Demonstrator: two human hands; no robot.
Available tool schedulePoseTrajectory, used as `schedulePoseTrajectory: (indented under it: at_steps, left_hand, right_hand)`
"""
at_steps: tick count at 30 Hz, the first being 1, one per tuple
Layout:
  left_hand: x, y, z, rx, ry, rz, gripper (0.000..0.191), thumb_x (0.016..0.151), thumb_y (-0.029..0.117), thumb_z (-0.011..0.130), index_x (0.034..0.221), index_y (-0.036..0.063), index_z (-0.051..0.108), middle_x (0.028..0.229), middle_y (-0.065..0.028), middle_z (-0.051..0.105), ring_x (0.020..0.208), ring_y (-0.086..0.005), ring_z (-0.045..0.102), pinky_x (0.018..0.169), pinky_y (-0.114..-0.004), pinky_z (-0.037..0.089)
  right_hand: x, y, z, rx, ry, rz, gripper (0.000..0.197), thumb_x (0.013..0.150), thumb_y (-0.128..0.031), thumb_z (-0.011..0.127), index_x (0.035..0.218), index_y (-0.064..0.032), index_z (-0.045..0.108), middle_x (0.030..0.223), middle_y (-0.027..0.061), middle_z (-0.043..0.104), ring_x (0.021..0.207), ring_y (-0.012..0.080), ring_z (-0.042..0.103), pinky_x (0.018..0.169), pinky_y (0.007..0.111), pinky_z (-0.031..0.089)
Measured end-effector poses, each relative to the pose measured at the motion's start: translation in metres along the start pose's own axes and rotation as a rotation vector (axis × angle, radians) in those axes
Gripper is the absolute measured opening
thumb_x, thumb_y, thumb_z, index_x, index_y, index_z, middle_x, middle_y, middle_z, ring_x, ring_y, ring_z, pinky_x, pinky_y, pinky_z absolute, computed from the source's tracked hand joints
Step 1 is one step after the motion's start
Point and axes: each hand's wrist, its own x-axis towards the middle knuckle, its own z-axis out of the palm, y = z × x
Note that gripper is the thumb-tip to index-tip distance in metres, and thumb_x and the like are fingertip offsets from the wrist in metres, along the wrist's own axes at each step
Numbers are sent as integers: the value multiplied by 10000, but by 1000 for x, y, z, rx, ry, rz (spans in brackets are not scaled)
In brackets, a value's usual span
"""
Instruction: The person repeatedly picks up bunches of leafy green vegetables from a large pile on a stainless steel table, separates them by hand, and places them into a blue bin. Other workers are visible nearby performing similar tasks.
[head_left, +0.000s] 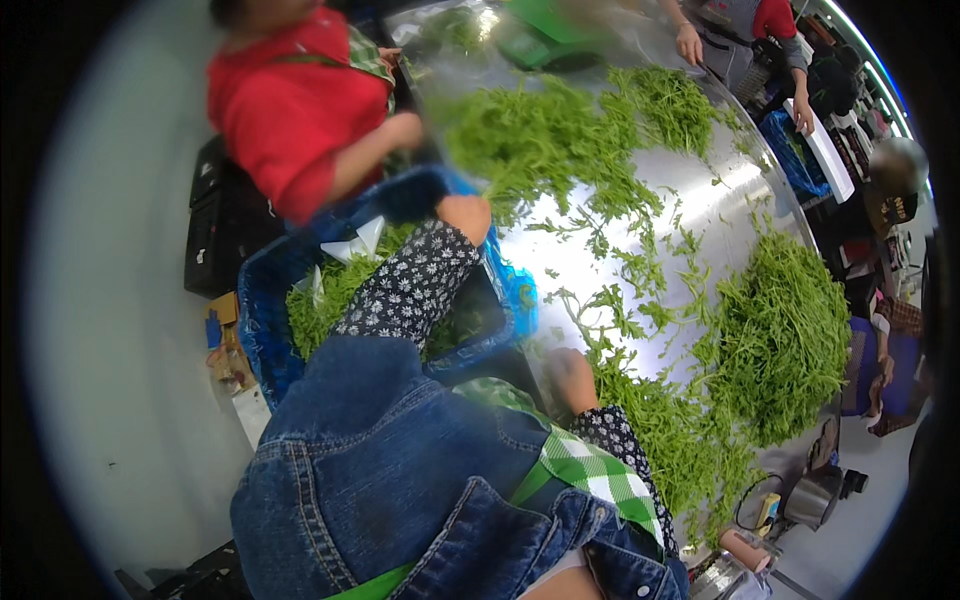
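Observation:
My left hand (466, 217) is at the far rim of a crate (259, 315) lined with blue plastic, the arm reaching across it. Its fingers point away and are hidden, so what they hold does not show. In the crate lie leafy greens (352, 277) with folded white paper (356, 244) on them. My right hand (574, 379) is blurred at the near edge of the steel table (536, 255), beside loose greens (660, 420); its fingers are unclear. A large heap of greens (780, 345) lies to the right, and another pile (540, 135) at the far side.
A person in a red top (300, 112) stands close on the left by the crate. Across the table another person's hand (690, 45) holds a thin tool near some greens. Beyond are a green container (555, 34) and a second blue-lined crate (795, 154). A metal pot (814, 495) sits lower right.

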Motion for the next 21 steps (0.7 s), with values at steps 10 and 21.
schedulePoseTrajectory:
  at_steps: [10, 21]
  left_hand:
    - [41, -19, 4, -676, -565, 667, 228, 807, 211, 516, 841, 5, 606, 852, -203, 626, 790, -312, 630, 643, -449, 501]
    - [-117, -147, -6, -159, -1095, 216, 532, 841, 437, 458, 1147, 1, 470, 1120, -217, 517, 936, -351, 554, 770, -507, 443]
  right_hand:
    - [0, 10, 0, 4, -32, 49, 139, 831, -90, 536, 915, -48, 639, 814, 139, 580, 767, 290, 566, 691, 364, 453]
    - [-2, -8, 0, 27, 40, 105, 155, 846, -145, 533, 908, -58, 646, 846, 143, 595, 808, 314, 575, 711, 380, 459]
